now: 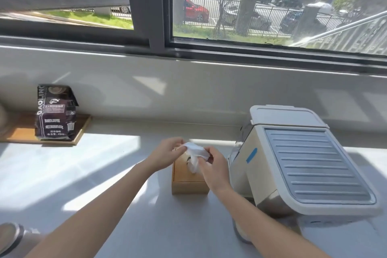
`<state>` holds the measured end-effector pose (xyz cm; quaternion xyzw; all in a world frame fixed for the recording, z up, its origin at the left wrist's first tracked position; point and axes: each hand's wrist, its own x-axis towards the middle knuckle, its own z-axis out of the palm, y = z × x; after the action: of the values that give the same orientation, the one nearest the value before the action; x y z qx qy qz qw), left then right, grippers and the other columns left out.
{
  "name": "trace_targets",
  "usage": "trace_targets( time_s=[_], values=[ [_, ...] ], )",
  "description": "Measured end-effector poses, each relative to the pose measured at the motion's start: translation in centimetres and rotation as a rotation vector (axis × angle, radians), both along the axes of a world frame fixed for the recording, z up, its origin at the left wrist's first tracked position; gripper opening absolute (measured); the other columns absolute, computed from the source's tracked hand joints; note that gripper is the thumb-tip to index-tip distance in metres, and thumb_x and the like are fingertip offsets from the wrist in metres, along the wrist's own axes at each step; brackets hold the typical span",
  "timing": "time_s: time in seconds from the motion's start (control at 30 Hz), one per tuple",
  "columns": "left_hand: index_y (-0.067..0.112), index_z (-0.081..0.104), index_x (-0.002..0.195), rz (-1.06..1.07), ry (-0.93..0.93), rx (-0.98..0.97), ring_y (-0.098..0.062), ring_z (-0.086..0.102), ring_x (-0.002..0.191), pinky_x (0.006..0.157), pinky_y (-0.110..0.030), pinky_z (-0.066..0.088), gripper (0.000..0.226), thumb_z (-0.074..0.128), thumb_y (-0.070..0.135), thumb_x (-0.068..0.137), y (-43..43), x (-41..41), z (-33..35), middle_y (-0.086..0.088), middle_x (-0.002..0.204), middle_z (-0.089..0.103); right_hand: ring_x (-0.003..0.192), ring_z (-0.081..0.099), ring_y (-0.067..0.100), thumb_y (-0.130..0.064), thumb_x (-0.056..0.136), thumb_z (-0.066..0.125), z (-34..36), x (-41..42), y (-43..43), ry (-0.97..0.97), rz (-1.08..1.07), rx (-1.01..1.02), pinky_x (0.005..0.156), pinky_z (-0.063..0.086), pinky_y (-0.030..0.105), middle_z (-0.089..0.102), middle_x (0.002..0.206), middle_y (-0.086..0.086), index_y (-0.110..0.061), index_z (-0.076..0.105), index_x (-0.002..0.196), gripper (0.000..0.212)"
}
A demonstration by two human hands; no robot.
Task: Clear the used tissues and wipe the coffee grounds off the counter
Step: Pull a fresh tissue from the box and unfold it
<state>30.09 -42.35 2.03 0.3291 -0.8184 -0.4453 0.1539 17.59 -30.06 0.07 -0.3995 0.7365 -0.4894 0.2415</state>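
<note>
A white tissue [195,150] is stretched between both my hands above a wooden tissue box [188,184] on the white counter [104,174]. My left hand [167,153] pinches the tissue's left end with thumb and fingers. My right hand [212,166] grips its right end, fingers curled round it. The tissue's lower part still runs down into the box's top slot. No coffee grounds or used tissues show on the counter in this view.
A cream coffee machine [297,163] stands right of the box, close to my right forearm. A dark coffee bag [55,112] sits on a wooden tray [81,132] at the back left. A grey round object [10,236] lies at the lower left corner.
</note>
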Motion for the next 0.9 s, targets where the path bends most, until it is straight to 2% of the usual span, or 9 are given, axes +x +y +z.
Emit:
trace_targets(
  time_s=[0.1, 0.2, 0.37, 0.47, 0.57, 0.67, 0.73, 0.8, 0.9],
  values=[
    [0.016, 0.056, 0.078, 0.021, 0.049, 0.041, -0.017, 0.055, 0.075, 0.076, -0.035, 0.042, 0.016, 0.052, 0.014, 0.094, 0.3, 0.0, 1.0, 0.001, 0.076, 0.059, 0.061, 0.05, 0.002, -0.015, 0.083, 0.061, 1.1, -0.5, 0.1, -0.003, -0.008, -0.052, 0.062, 0.042, 0.02, 0.058, 0.068, -0.014, -0.027, 0.055, 0.077, 0.014],
    [0.017, 0.054, 0.076, 0.016, 0.083, 0.028, -0.014, 0.052, 0.07, 0.071, -0.031, 0.041, 0.019, 0.051, 0.014, 0.094, 0.7, -0.1, 1.5, 0.007, 0.071, 0.056, 0.059, 0.047, 0.006, -0.017, 0.084, 0.063, 1.5, -0.7, 0.4, -0.018, -0.004, -0.067, 0.061, 0.041, 0.023, 0.058, 0.068, -0.009, -0.027, 0.056, 0.077, 0.014],
    [0.015, 0.052, 0.075, 0.026, 0.103, 0.016, -0.009, 0.044, 0.062, 0.063, -0.026, 0.034, 0.019, 0.051, 0.013, 0.094, 1.0, -0.1, 1.4, 0.008, 0.066, 0.05, 0.058, 0.047, 0.003, -0.013, 0.084, 0.062, 1.6, -0.3, 0.7, -0.045, -0.022, -0.105, 0.058, 0.041, 0.018, 0.06, 0.069, -0.009, -0.024, 0.058, 0.077, 0.014],
    [0.013, 0.058, 0.079, -0.001, 0.099, 0.079, -0.01, 0.047, 0.066, 0.065, -0.027, 0.036, 0.014, 0.052, 0.018, 0.091, 1.2, 0.0, 1.4, 0.007, 0.07, 0.052, 0.07, 0.054, 0.009, -0.013, 0.084, 0.063, 1.7, -0.2, 0.8, -0.125, 0.005, -0.1, 0.063, 0.045, 0.021, 0.065, 0.084, -0.002, -0.023, 0.059, 0.089, 0.011],
    [0.033, 0.06, 0.074, -0.088, -0.003, 0.209, 0.002, 0.047, 0.061, 0.059, -0.015, 0.036, 0.005, 0.056, 0.03, 0.073, 1.5, 0.1, 2.0, 0.02, 0.065, 0.051, 0.091, 0.055, 0.009, -0.023, 0.08, 0.072, 1.3, -0.2, 0.6, -0.094, 0.136, 0.088, 0.074, 0.044, 0.018, 0.06, 0.103, -0.009, -0.024, 0.058, 0.108, 0.032],
    [0.034, 0.062, 0.073, -0.208, -0.151, 0.173, -0.001, 0.052, 0.062, 0.06, -0.016, 0.04, 0.005, 0.062, 0.029, 0.073, 1.7, 0.3, 1.8, 0.019, 0.065, 0.056, 0.069, 0.049, 0.012, -0.023, 0.08, 0.07, 0.9, -0.4, 0.4, -0.052, 0.133, 0.179, 0.061, 0.039, 0.024, 0.058, 0.076, -0.004, -0.012, 0.064, 0.082, 0.013],
    [0.033, 0.06, 0.08, -0.191, -0.166, 0.065, -0.006, 0.055, 0.071, 0.066, -0.02, 0.042, 0.012, 0.063, 0.02, 0.081, 1.6, 0.2, 1.4, 0.016, 0.074, 0.059, 0.059, 0.039, 0.011, -0.019, 0.08, 0.066, 0.9, -0.8, 0.2, -0.035, 0.087, 0.146, 0.052, 0.032, 0.023, 0.049, 0.062, -0.003, -0.006, 0.058, 0.067, 0.02],
    [0.024, 0.061, 0.088, -0.152, -0.128, -0.005, -0.008, 0.056, 0.078, 0.069, -0.02, 0.042, 0.009, 0.061, 0.015, 0.086, 1.6, 0.1, 1.4, 0.01, 0.082, 0.061, 0.057, 0.033, 0.01, -0.016, 0.079, 0.064, 1.3, -0.8, -0.1, 0.003, 0.059, 0.071, 0.047, 0.025, 0.018, 0.043, 0.058, -0.003, -0.006, 0.053, 0.061, 0.023],
    [0.024, 0.06, 0.08, -0.114, -0.065, -0.049, -0.014, 0.054, 0.076, 0.069, -0.03, 0.041, 0.012, 0.062, 0.014, 0.085, 1.5, 0.0, 1.6, 0.005, 0.08, 0.059, 0.056, 0.029, 0.009, -0.012, 0.078, 0.063, 1.5, -0.5, -0.4, 0.043, 0.054, -0.014, 0.048, 0.023, 0.021, 0.04, 0.055, -0.008, -0.014, 0.047, 0.057, 0.027]
  ],
)
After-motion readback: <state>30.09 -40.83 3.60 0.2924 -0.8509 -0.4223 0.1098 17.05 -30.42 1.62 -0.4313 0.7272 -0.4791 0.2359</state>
